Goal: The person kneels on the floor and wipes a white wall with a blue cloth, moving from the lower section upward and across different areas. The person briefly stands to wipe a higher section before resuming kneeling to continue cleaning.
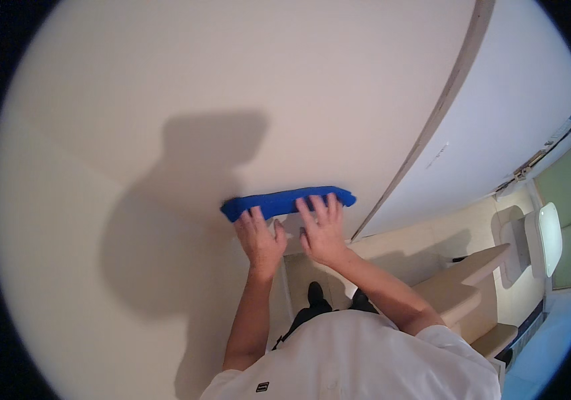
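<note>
A folded blue cloth [285, 200] lies flat against a pale wall [315, 100] in front of me, its long side running across the middle of the view. The fingers of my left hand [260, 242] press on its lower edge near the left end. Toward its right end, my right hand [323, 232] rests on it with fingers spread. Both thumbs are below the cloth and point toward each other. A shadow of my head and body falls on the wall to the left.
A whitish door [465, 150] with a metal latch [521, 174] is to the right, past a narrow frame strip [428, 125]. Beige shelves [445, 295] with rounded corners and a white toilet [545, 240] are at the lower right. My dark shoes stand on the tiled floor [298, 275].
</note>
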The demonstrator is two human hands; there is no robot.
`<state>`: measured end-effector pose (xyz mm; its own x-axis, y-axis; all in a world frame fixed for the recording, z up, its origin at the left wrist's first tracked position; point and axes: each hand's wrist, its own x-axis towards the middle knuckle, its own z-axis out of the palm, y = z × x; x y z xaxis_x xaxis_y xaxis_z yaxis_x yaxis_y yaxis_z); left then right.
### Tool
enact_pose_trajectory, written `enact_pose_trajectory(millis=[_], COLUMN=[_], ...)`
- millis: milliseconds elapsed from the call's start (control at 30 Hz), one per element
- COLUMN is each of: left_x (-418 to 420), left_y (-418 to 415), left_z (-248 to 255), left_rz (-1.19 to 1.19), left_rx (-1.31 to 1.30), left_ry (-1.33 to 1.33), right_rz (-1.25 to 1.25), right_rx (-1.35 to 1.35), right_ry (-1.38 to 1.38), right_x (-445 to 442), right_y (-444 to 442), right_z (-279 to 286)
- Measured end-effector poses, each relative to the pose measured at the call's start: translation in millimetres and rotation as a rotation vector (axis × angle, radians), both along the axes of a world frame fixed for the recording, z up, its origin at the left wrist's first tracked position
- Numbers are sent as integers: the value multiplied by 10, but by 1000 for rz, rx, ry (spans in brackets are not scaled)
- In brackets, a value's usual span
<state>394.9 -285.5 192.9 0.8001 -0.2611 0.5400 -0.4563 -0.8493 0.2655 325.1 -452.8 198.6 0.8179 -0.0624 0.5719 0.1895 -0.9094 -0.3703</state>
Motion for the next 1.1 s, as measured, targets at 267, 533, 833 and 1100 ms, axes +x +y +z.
enact_pose_trajectory(millis=[267,533,833,1100], left_x=[331,103,-410,-488], left_y=[746,482,-417,-834], left_z=[-877,-1394,-1622,-792], left_rz=[250,121,-6,-369], left_rx=[-130,-235,-129,-61], left_ry=[58,231,609,253], right_rz=[355,398,66,-213], right_rx=[-165,-346,-307,-92], right_ry=[245,425,539,352], right_x=[314,295,-308,-504], right_y=[613,373,-513,-775], right_z=[-496,-1174,-1524,-1064])
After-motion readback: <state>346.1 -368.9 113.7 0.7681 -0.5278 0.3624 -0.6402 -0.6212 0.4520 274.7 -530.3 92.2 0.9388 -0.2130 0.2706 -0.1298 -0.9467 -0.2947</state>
